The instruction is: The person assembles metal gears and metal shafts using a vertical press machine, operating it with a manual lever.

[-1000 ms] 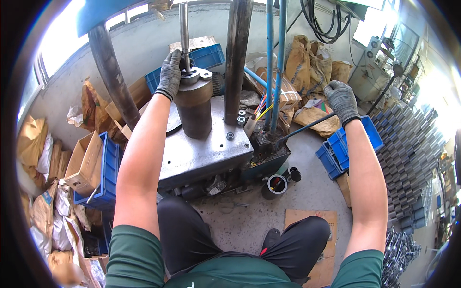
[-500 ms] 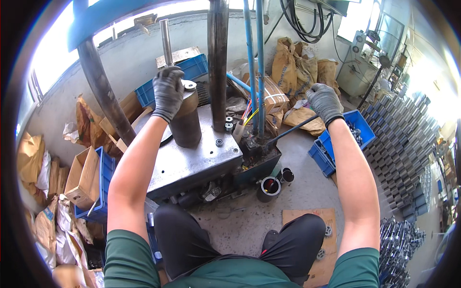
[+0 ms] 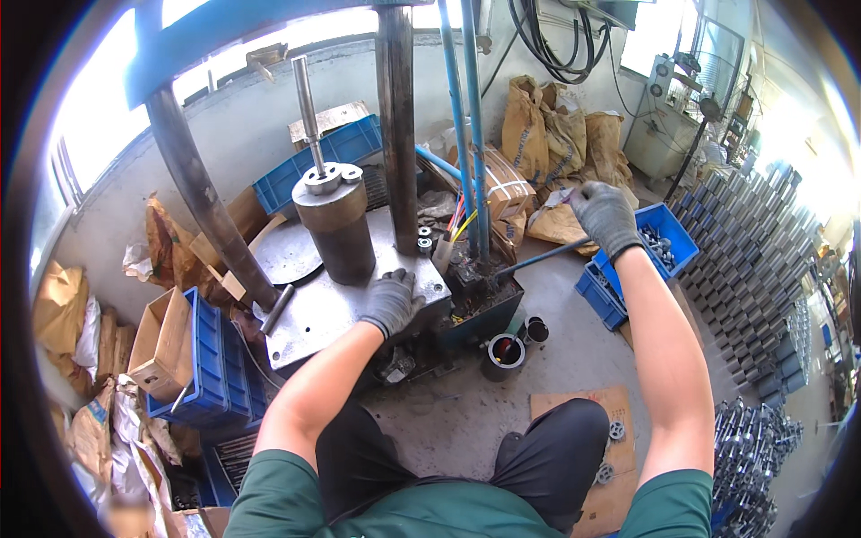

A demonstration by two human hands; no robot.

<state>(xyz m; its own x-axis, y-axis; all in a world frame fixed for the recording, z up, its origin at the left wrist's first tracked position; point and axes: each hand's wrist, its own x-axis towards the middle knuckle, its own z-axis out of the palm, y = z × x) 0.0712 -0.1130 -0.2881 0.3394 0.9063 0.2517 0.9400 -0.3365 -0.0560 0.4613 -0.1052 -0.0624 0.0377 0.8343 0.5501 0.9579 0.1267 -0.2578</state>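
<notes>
My gloved left hand (image 3: pixel 392 303) is down on the metal press plate (image 3: pixel 314 323), its fingers curled over the spot near the right edge; what lies under them is hidden. My gloved right hand (image 3: pixel 608 218) is closed round the end of a long lever rod (image 3: pixel 547 256) that rises from the pump box at the press's side. On the plate stands a dark steel cylinder (image 3: pixel 339 242). A flanged piece (image 3: pixel 321 179) with an upright shiny rod (image 3: pixel 306 103) sits on its top, beside a small ring (image 3: pixel 352 173). Two small bushings (image 3: pixel 424 237) stand by the press column.
A loose dark pin (image 3: pixel 278 309) lies at the plate's left edge. Dark press columns (image 3: pixel 396 125) frame the cylinder. Blue crates stand left (image 3: pixel 215 359) and right (image 3: pixel 668 235). Stacked metal tubes (image 3: pixel 744 260) fill the right side. Open cups (image 3: pixel 504 354) stand on the floor.
My left hand has left the upright rod atop the cylinder and come down to the plate, over where a small bushing stood. The rod now leans slightly. My right hand stays on the lever, which sits slightly lower.
</notes>
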